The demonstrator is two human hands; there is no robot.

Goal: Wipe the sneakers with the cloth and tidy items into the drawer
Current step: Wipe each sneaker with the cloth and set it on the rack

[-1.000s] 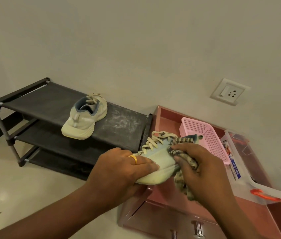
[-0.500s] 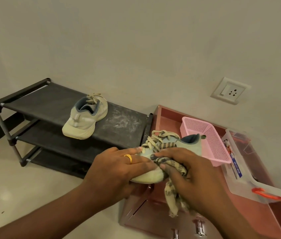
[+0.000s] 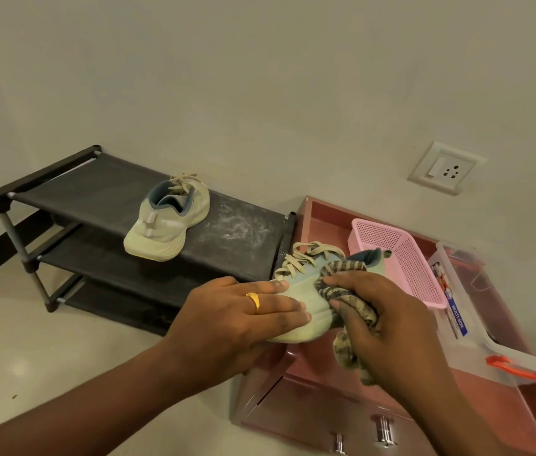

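Note:
A pale green sneaker [image 3: 306,287] with cream laces is held above the pink drawer unit [image 3: 322,212]. My left hand [image 3: 240,317], wearing a gold ring, grips its toe end. My right hand [image 3: 388,320] clutches a brown patterned cloth [image 3: 345,307] and presses it against the sneaker's side; a tail of cloth hangs below the hand. The matching second sneaker [image 3: 168,222] rests alone on the top shelf of the black shoe rack [image 3: 72,185], heel toward me.
A pink mesh basket [image 3: 404,255] and a clear plastic box [image 3: 470,311] with an orange latch sit on the drawer unit. Metal drawer handles [image 3: 385,429] show at the bottom. White dust marks the rack's top shelf. A wall socket [image 3: 445,167] is on the wall behind.
My right hand slid the cloth along the sneaker's side, toward the toe and then back up toward the laces. The left hand kept its hold on the toe.

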